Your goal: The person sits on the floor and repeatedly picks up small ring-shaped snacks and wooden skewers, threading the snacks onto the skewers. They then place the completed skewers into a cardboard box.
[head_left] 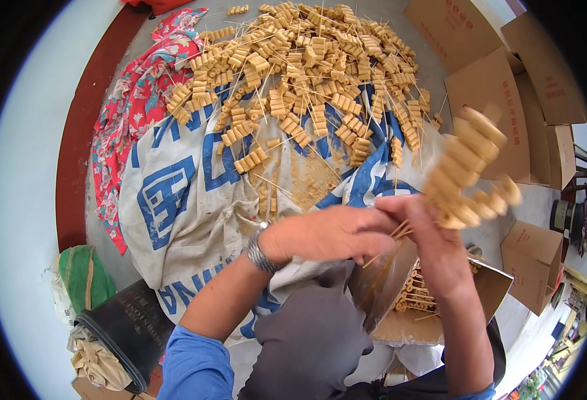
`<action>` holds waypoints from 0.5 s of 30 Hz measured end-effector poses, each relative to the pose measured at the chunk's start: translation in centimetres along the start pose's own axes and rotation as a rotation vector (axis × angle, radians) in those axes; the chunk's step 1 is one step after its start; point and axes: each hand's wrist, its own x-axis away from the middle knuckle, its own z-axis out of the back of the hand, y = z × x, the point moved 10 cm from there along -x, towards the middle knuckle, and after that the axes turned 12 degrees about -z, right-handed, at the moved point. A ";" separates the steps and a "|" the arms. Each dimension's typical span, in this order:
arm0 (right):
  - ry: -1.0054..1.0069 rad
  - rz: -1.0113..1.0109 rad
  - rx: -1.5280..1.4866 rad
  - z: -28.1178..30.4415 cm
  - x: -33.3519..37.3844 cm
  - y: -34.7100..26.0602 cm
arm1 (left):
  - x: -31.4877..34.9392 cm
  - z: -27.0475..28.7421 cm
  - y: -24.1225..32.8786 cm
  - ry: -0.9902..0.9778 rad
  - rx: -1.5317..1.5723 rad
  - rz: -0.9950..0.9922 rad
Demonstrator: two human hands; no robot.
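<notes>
My right hand (430,233) grips a bunch of skewers (463,167) by their thin sticks, the golden, ridged rolled pieces blurred and tilted up to the right. Bent around the lower stick ends are the fingers of my left hand (337,233), with a metal-banded watch on that wrist. Below the hands stands an open cardboard box (407,327) with more skewers inside, partly hidden by my right forearm. A large heap of similar skewers (307,60) spreads across the far side, on a white and blue woven cloth (187,213).
Red floral fabric (133,113) lies left of the heap. At lower left, a black bucket (130,327) holding crumpled paper stands beside a green sack (83,277). Large cardboard boxes (490,107) fill the far right, with a smaller box (530,263) nearer me.
</notes>
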 end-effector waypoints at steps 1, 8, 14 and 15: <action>0.082 0.072 0.008 1.4 0.3 -0.1 | 0.3 2.6 -1.7 0.137 -0.008 0.053; 0.129 0.037 -0.429 7.9 4.3 1.3 | 8.0 24.8 -15.5 0.873 -0.787 0.422; 0.178 -0.108 -0.344 8.3 5.0 4.6 | 9.8 28.3 -22.7 0.900 -0.525 0.534; 0.164 -0.122 -0.343 8.1 4.9 4.9 | 10.0 27.3 -22.9 0.904 -0.363 0.602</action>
